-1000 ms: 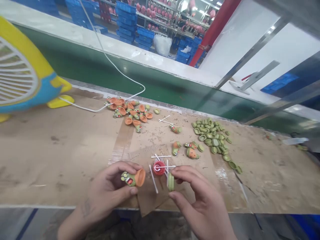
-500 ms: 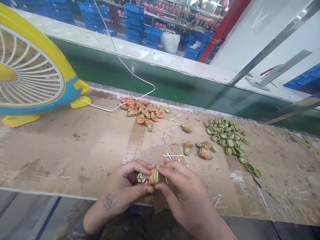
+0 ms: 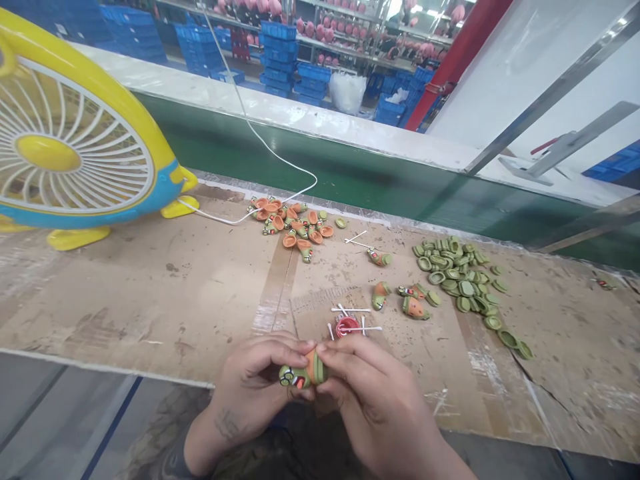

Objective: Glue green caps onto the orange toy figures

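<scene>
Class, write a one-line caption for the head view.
Left hand and right hand grip one small orange-and-green toy above the bench.

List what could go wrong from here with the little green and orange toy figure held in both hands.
1. The left hand and right hand pinch the small green and orange plastic toy figure at the near edge of the cardboard-covered bench; a slip would likely drop it off the bench.
2. The small red round cap with white cotton swabs lies just beyond the right fingers; a nudge could scatter them.
</scene>
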Motion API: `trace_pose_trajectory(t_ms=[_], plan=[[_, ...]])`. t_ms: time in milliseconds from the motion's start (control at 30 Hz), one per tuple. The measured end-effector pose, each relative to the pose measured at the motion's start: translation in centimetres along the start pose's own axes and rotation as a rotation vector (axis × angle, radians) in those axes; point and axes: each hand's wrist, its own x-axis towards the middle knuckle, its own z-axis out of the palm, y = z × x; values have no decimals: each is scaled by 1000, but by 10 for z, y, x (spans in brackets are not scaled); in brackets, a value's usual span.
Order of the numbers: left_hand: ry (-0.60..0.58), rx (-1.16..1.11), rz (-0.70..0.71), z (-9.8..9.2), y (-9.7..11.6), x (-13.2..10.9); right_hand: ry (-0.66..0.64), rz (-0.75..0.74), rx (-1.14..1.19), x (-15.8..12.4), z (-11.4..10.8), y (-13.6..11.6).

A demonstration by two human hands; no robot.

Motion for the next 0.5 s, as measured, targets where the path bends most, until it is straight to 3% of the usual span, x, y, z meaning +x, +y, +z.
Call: trace_pose_trajectory(t_ms=[133, 233, 333, 500], plan=[[-24, 46, 50, 4, 8, -5, 3, -13, -33, -6, 1, -3], [-10, 55, -6, 4, 14, -7, -14, -34, -50, -5, -1, -3], [-10, -17, -237, 3, 23, -6, 2, -50, -94, 1, -6, 1], [-104, -502, -583, 4, 32, 5, 39, -171, -302, 9, -6, 0]])
